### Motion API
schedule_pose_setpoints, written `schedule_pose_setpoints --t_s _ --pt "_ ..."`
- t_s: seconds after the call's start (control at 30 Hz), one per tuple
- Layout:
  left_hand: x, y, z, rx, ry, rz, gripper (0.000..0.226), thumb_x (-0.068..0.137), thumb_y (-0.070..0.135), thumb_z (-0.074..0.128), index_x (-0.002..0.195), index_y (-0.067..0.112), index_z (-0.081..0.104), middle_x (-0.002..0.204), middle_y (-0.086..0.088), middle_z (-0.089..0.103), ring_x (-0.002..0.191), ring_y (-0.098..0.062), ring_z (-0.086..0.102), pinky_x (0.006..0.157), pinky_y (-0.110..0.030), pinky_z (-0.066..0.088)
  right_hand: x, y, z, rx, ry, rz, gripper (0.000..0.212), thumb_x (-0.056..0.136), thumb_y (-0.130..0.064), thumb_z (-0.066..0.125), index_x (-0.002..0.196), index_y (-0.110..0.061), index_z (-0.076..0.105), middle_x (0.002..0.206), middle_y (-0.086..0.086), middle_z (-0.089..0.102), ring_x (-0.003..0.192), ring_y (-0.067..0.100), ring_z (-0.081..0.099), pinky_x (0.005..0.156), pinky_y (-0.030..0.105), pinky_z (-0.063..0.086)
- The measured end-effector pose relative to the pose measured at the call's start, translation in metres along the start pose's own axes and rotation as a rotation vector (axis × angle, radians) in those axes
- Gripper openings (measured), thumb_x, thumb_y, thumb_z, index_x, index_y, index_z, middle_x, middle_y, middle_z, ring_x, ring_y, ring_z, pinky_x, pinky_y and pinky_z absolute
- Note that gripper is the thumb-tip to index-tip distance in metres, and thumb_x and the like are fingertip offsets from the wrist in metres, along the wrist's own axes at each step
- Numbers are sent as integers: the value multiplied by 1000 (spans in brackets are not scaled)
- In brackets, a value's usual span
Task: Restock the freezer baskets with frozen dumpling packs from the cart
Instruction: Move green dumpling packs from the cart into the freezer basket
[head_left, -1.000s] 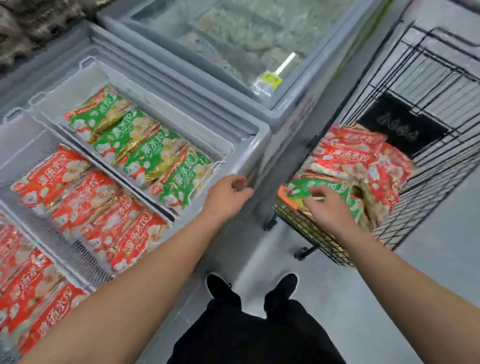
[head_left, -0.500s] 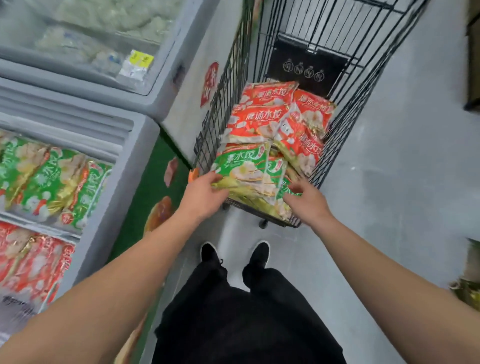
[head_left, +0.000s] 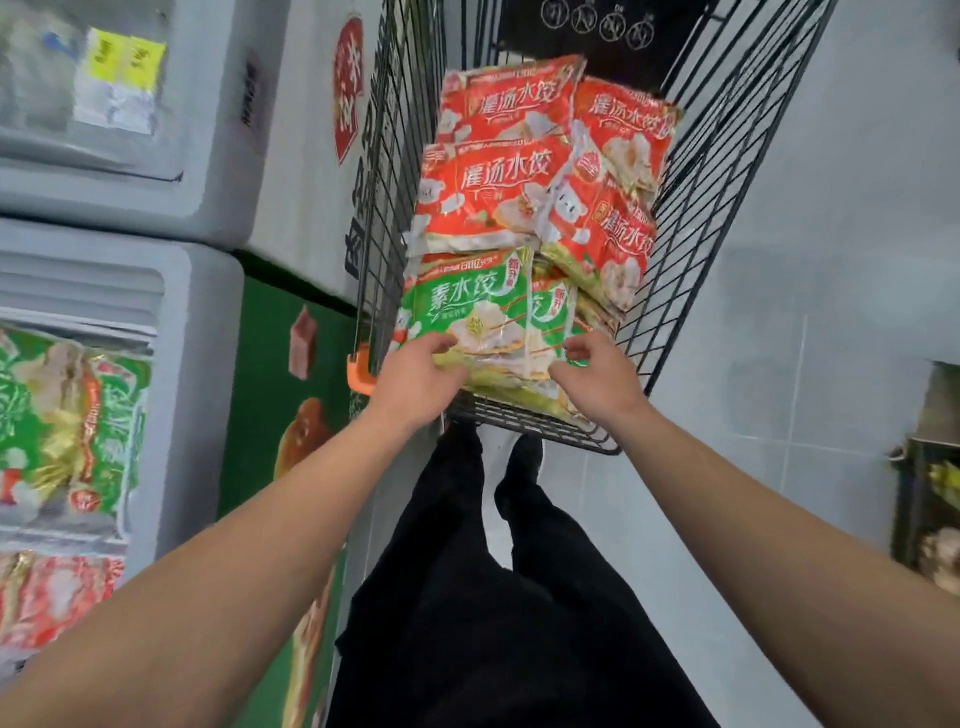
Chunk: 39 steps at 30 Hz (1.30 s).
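Observation:
A black wire cart (head_left: 691, 208) stands in front of me, holding a stack of green dumpling packs (head_left: 478, 306) at its near end and several red dumpling packs (head_left: 498, 176) behind them. My left hand (head_left: 415, 379) grips the near left edge of the green stack. On the stack's near right edge, my right hand (head_left: 597, 379) has its fingers curled over the packs. At the left edge of the view the open freezer (head_left: 171, 322) shows green packs (head_left: 67, 426) in one basket and red packs (head_left: 52, 597) in the basket below.
A second chest freezer (head_left: 218, 156) with a glass lid and a yellow label stands beyond the open one. The cart sits close against the freezers' side. Grey tiled floor lies to the right, with a dark shelf unit (head_left: 930, 493) at the right edge.
My left hand left the freezer rim and came over to the cart. Both hands now hold the green stack at its near edge, and my view has swung from the freezer to the cart.

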<state>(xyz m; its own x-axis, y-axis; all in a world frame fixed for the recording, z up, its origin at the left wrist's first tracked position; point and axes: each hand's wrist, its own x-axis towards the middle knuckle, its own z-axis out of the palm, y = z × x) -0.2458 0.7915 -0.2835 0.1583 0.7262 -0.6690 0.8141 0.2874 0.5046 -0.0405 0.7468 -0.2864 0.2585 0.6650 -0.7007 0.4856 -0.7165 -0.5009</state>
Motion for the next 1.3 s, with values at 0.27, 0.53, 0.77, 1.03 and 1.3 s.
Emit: schedule_pose_setpoints --t_s 0.27,0.53,0.77,1.03,1.3 --pt "71 -7 -21 -105 -38 -63 46 95 27 62 140 17 55 141 2 58 122 -21 60 109 -36 43 93 -35 29 78 -2 173 52 93 -25 63 140 -9 46 116 -1 58 104 17 51 85 26 40" --pt "109 -20 -19 -140 -79 -136 42 96 26 61 136 16 57 136 3 60 127 -15 54 100 -22 35 107 -40 66 294 48 197 12 94 -15 54 90 -14 66 74 1 61 62 15 51 55 26 37" --pt "128 -24 -4 -197 -34 -243 41 95 22 61 134 12 55 135 -2 59 117 -17 55 95 -24 38 70 10 31 290 74 297 16 92 -12 54 90 -21 67 93 4 72 86 24 66 76 37 53" --pt "164 -50 17 -476 -43 -588 24 93 15 53 113 8 65 107 -9 73 95 -27 70 90 -44 58 94 39 18 321 91 370 22 83 -21 57 76 -34 73 97 2 75 97 29 70 90 53 56" --pt "137 -49 17 -682 -7 -572 16 94 6 56 81 15 57 88 -13 69 79 -29 69 64 -35 53 86 37 3 301 159 310 22 88 -8 53 77 -18 68 95 13 73 80 24 63 73 38 53"
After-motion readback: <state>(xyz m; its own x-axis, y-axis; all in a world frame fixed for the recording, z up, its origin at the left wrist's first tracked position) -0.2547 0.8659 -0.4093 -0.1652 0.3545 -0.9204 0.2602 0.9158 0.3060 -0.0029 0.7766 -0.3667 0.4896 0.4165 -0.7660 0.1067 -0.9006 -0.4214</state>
